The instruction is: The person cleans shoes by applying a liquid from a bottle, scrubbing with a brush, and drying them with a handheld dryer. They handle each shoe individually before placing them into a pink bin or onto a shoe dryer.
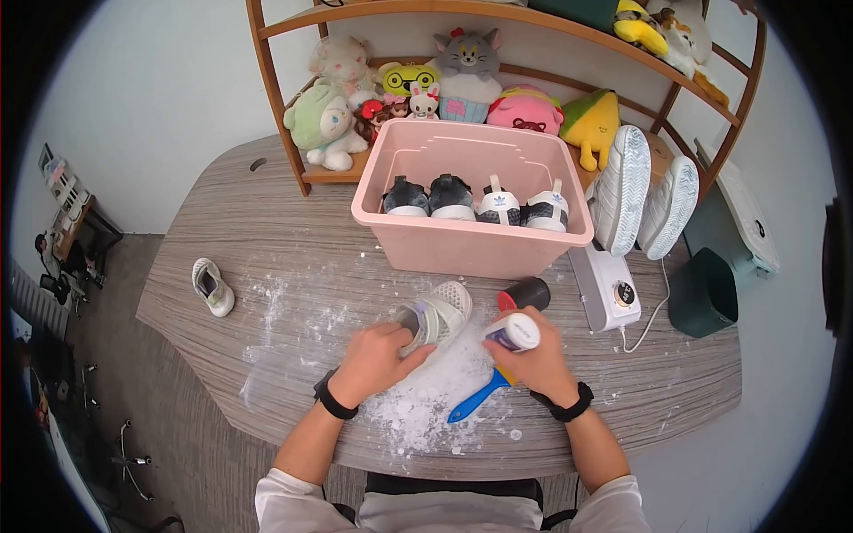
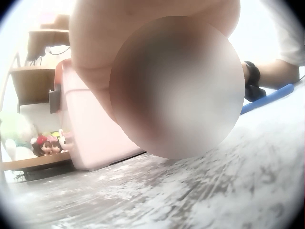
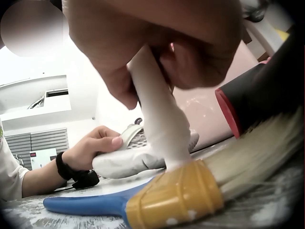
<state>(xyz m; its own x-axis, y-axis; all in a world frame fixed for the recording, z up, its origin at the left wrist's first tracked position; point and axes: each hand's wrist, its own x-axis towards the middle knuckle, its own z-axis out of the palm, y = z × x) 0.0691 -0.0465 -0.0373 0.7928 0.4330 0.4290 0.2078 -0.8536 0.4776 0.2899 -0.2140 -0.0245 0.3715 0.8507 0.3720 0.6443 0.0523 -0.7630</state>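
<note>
My left hand (image 1: 371, 357) grips the heel end of a pale sneaker (image 1: 447, 313), thumb on the near side. The sneaker lies tilted over a heap of white powder (image 1: 431, 391), its toe pointing away to the right. In my right hand (image 1: 544, 360) is a white bottle (image 1: 524, 330) with a dark label, fingers curled round it. Below that hand in the right wrist view, a white elongated shape (image 3: 164, 119) reaches down toward a brush (image 3: 174, 195) with blue handle, yellow collar and pale bristles. A blurred disc hides the left hand's grasp in the left wrist view.
A pink bin (image 1: 471, 249) holding several shoes stands behind the hands. A black cylinder with a red end (image 1: 531, 293) lies by the bottle. Right are a white shoe dryer (image 1: 600, 289) carrying white shoes and a dark bin (image 1: 704, 298). Another small sneaker (image 1: 213, 289) sits left.
</note>
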